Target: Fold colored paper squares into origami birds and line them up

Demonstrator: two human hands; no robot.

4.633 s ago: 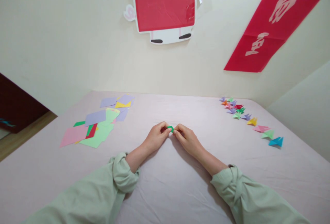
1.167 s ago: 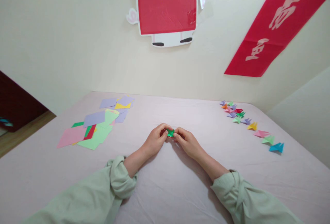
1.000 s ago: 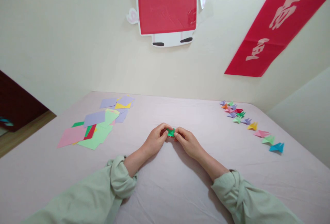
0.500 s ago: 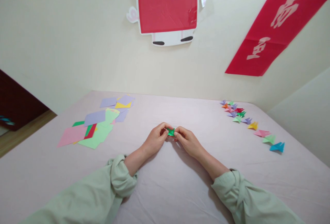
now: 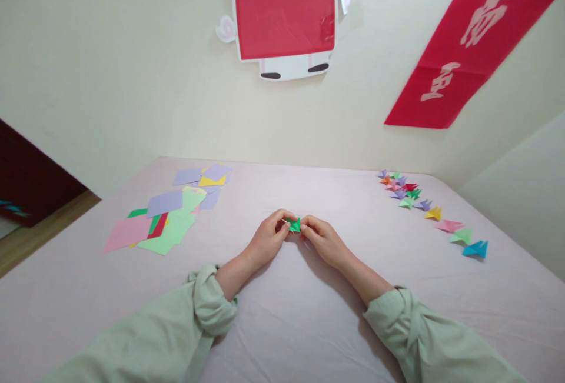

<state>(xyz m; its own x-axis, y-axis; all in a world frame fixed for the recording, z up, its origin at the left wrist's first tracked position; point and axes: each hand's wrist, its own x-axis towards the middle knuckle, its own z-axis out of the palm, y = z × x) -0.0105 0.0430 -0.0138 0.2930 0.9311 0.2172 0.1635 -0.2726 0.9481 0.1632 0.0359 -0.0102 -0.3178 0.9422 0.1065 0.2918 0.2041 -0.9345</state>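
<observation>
A small green folded paper piece (image 5: pixel 293 225) sits between my two hands at the middle of the pale pink cloth-covered table (image 5: pixel 282 324). My left hand (image 5: pixel 267 239) pinches its left side with curled fingers. My right hand (image 5: pixel 322 240) pinches its right side, fingers closed too. Both hands rest low on the cloth, with light green sleeves rolled up at the wrists.
Flat coloured paper squares (image 5: pixel 170 212) lie scattered at the left. A row of several small folded paper pieces (image 5: pixel 426 209) runs along the right, ending in a blue one (image 5: pixel 475 248). Red paper decorations (image 5: pixel 282 9) hang on the wall behind.
The green paper has gone from a thin curled strip to a compact folded shape between my fingertips. My hands have stayed in the same spot.
</observation>
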